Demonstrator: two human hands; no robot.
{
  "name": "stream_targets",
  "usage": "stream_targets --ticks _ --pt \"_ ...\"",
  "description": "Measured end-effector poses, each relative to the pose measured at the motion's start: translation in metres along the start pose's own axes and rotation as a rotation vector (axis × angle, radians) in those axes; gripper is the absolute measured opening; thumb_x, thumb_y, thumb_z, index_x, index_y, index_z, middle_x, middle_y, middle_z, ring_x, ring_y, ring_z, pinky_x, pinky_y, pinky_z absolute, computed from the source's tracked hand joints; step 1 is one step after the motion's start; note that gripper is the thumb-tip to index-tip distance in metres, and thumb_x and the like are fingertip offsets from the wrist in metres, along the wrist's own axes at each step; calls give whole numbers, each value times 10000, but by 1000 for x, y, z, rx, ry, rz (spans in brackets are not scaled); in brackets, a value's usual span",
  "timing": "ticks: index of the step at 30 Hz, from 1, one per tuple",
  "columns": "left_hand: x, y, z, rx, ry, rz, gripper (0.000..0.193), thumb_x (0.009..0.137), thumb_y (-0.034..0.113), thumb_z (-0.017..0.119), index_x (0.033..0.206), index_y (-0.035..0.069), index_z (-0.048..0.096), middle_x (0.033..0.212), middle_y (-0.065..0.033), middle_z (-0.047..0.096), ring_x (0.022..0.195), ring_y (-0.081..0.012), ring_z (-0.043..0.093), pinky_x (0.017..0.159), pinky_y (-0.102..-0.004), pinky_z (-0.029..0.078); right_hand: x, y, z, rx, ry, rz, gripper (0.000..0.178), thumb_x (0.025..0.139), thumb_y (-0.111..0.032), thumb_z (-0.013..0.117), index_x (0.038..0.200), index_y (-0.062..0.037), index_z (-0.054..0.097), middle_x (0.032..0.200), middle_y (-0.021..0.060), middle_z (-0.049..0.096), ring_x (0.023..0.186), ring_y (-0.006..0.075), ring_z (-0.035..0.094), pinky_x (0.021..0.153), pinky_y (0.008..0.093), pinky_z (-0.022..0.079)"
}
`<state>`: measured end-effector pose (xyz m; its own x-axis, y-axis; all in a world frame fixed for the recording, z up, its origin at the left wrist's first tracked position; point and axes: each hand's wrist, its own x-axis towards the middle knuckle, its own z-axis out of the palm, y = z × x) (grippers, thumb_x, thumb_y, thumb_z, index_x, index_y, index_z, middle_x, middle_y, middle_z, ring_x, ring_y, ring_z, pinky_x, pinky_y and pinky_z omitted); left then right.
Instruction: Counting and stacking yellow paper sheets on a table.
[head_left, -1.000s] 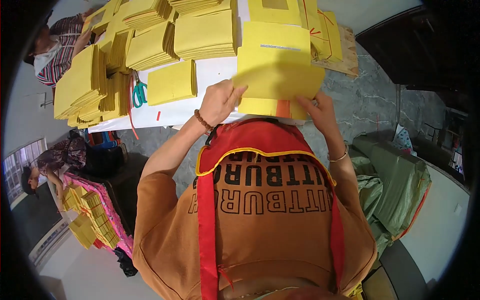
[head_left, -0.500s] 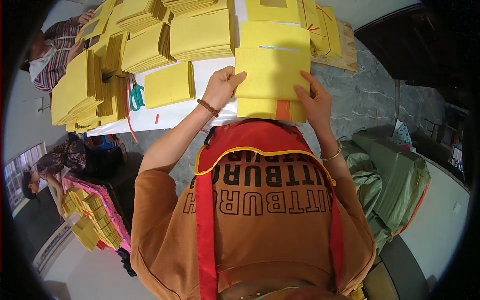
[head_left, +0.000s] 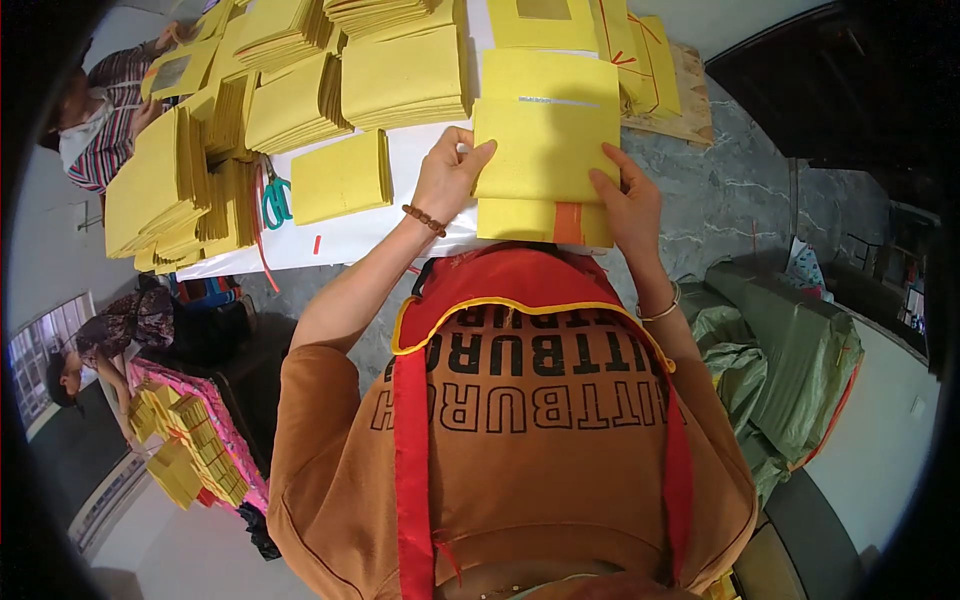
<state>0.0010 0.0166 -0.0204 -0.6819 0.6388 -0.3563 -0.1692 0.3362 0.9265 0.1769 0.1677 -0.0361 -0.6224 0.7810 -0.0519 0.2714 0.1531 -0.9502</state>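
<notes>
A flat yellow paper piece [head_left: 545,150] lies in front of me at the table's near edge, between my two hands. At its left edge is my left hand [head_left: 447,178], closed, with the thumb on top of the paper. My right hand [head_left: 632,200] holds the right edge, thumb and forefinger on the paper. Below this piece shows another yellow layer [head_left: 515,222] with an orange strip [head_left: 569,224] on it. Beyond it a further yellow sheet [head_left: 550,72] sticks out, with a thin pale line along the overlap.
Stacks of yellow paper [head_left: 403,78] fill the table's left and far side. Green-handled scissors [head_left: 276,200] lie by a smaller stack [head_left: 342,180]. At upper left a co-worker in a striped sleeve [head_left: 115,120] handles paper. Green wrapped bundles [head_left: 790,345] stand at right.
My hands keep almost the same hold on the yellow paper; the whole view has shifted slightly. The co-worker at upper left has lowered a yellow piece with a grey patch.
</notes>
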Motion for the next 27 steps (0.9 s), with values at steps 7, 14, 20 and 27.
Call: stream_targets --ticks 7,14,20,27 --pt "-16 27 15 713 170 947 383 827 280 631 1101 31 533 972 -130 609 904 -263 578 758 -402 444 0 1 1 -69 18 -4 392 788 -157 643 1150 -17 591 991 180 661 877 201 652 759 298 486" --pt "-14 -2 36 1123 -325 1016 702 791 528 544 1333 104 407 1387 -119 369 1321 -287 279 1064 -473 212 -1 -8 -1 -100 17 -30 380 789 -152 638 1138 -9 593 970 189 661 851 228 657 739 295 490" --pt "-15 -1 33 1123 -348 993 704 795 539 537 1327 95 411 1395 -114 360 1327 -290 265 1067 -477 200 -26 -18 -5 -708 101 -366 428 777 -235 659 1171 -81 589 1269 145 519 1133 227 530 951 418 378" --pt "-8 -9 32 1076 -313 1020 660 779 434 608 1298 62 437 1383 -131 364 1321 -298 268 1065 -467 214 -51 13 -11 -833 -287 -636 462 850 -314 562 1261 -110 516 1393 57 405 1296 261 353 1075 525 112"
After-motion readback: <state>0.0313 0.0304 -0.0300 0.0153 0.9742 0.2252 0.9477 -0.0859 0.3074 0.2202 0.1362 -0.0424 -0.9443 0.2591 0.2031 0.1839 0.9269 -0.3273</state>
